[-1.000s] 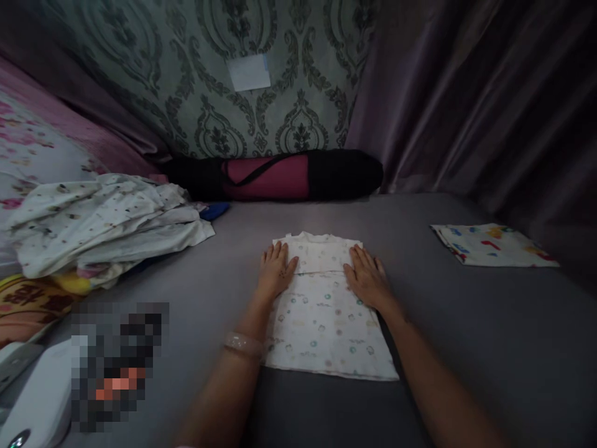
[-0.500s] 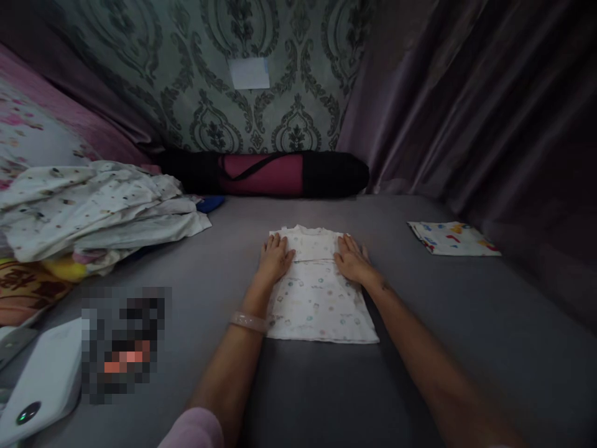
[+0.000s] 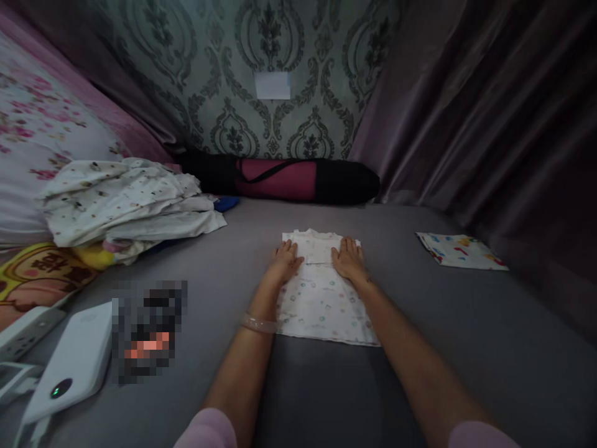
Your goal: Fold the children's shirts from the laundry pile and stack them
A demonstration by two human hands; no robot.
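Observation:
A small white printed shirt [image 3: 326, 305] lies flat on the grey bed sheet [image 3: 321, 398], its upper part folded over into a shorter layer. On the left side of that folded layer rests my left hand [image 3: 284, 261], palm down with the fingers stretched out. My right hand [image 3: 347, 258] lies flat on the right side of it, fingers extended and thumb turned inward. Both hands press on the cloth and grip nothing. The palms hide the side edges of the fold.
Folded colourful printed cloth [image 3: 464, 251] lies to the right. Crumpled white clothes [image 3: 125, 199] are heaped at left, above a yellow printed cushion [image 3: 41, 274]. A white power bank [image 3: 77, 358] and power strip [image 3: 30, 333] sit near left. A black-and-maroon long bag [image 3: 280, 179] lies along the wall.
The view has shifted slightly left, so everything appears further right. My right hand has moved a little inward on the shirt; both hands stay flat on the folded layer.

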